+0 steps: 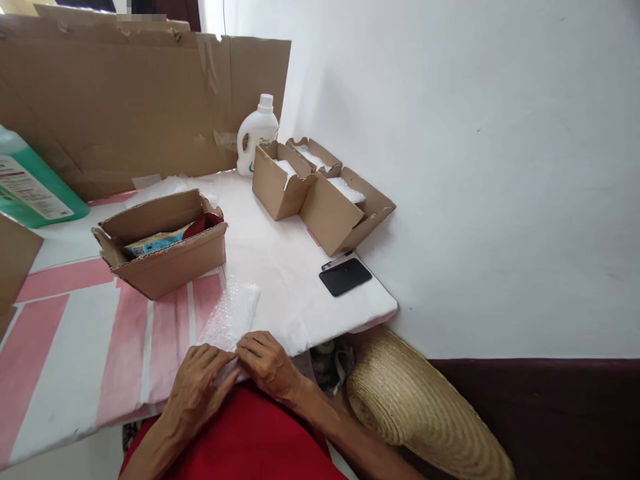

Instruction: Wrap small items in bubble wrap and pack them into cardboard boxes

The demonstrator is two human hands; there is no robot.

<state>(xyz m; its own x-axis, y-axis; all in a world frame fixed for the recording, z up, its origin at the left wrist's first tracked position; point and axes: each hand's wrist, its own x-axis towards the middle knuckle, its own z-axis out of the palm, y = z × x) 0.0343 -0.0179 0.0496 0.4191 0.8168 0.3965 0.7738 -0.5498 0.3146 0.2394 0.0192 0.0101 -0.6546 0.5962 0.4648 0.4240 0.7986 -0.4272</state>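
A clear bubble-wrap pouch [231, 310] lies flat at the front edge of the table, its near end between my hands. My left hand [200, 381] has its fingers curled over the near left corner of the wrap. From the other side, my right hand [267, 363] grips the near right corner with bent fingers. The two hands almost touch at the fingertips. Just beyond the wrap sits an open cardboard box [173, 267] holding a blue-and-yellow packet [159, 241] and a dark red item [203, 225].
Open boxes [325, 210] with bubble-wrapped items stand by the wall, near a white jug [257, 133]. A black phone [345, 277] lies near the right edge. A green bottle [37, 183] and an upright cardboard sheet [140, 100] are further back. A woven hat [410, 400] is below.
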